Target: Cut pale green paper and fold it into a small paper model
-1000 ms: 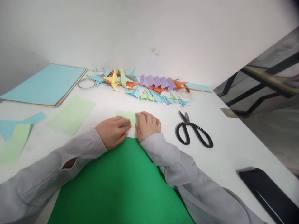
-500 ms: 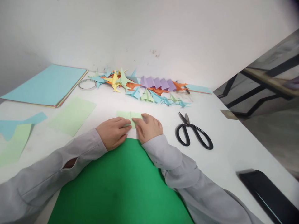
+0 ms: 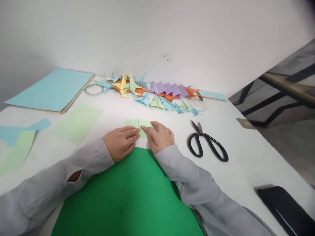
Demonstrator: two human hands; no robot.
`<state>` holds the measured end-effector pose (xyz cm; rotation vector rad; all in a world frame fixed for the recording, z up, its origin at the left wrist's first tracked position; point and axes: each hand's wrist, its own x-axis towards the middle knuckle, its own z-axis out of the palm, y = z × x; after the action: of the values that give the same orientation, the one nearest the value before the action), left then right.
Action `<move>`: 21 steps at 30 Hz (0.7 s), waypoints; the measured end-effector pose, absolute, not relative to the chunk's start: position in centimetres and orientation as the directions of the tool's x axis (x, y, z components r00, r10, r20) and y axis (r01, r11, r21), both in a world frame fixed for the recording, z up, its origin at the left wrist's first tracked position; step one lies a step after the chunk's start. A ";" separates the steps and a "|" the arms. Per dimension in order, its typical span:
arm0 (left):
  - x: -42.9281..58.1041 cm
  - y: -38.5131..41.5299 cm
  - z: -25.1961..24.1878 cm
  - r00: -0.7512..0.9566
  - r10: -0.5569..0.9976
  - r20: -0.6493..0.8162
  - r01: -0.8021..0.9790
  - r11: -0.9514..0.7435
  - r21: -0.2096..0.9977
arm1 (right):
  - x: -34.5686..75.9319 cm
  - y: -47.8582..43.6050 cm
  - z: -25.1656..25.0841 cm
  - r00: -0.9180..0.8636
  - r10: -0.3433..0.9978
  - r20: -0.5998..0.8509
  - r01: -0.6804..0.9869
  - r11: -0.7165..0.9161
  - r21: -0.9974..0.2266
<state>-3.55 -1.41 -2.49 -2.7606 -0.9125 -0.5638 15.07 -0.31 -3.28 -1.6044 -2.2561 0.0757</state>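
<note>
A small light green paper [image 3: 145, 131] with a crease or seam down its middle lies on the white table, partly hidden by both hands. My left hand [image 3: 121, 141] rests flat over its left half, fingers stretched out toward the seam. On the right half, the forefinger of my right hand [image 3: 161, 137] presses down beside the seam. The other right fingers are bent, and the right thumb is tucked low. Below both hands spreads a large green sheet [image 3: 128, 193]. Black-handled scissors [image 3: 200, 134] lie partly open to the right of my right hand.
Several folded paper shapes [image 3: 133, 86] and a purple pleated strip [image 3: 168, 88] line the wall. At left are a stack of coloured paper [image 3: 51, 90], a tape roll [image 3: 94, 89], a green sheet [image 3: 80, 121] and paper scraps [image 3: 18, 150]. A black object [image 3: 285, 209] lies front right.
The whole view has shifted slightly, so everything appears a little further right. Both hands stay on the small green paper; the right thumb now shows less beneath the forefinger.
</note>
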 end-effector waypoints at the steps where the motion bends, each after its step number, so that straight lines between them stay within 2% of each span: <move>1: -3.5 -1.4 -2.5 0.739 0.534 0.411 0.603 -0.796 -0.051 | 15.2 -0.3 -3.3 -0.281 0.923 0.263 0.899 0.349 -0.264; 7: -3.2 -1.3 -2.3 0.713 0.527 0.463 0.607 -0.794 -0.032 | 15.7 0.0 -3.3 -0.267 0.928 0.261 0.854 0.353 -0.382; 11: -3.3 -0.9 -2.2 0.694 0.524 0.494 0.620 -0.784 -0.040 | 15.7 0.0 -3.3 -0.289 0.910 0.299 0.824 0.395 -0.407; 18: -3.7 -0.4 -2.5 0.691 0.521 0.501 0.629 -0.775 -0.061 | 15.4 0.0 -3.6 -0.373 0.854 0.362 0.796 0.495 -0.348; 21: -3.8 -0.3 -2.7 0.669 0.535 0.517 0.629 -0.778 -0.009 | 15.3 0.2 -3.6 -0.401 0.828 0.391 0.811 0.520 -0.269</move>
<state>-3.75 -0.27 -2.65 -2.6964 -0.9497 -0.7462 15.26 0.19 -3.64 -1.3374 -2.2854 0.0490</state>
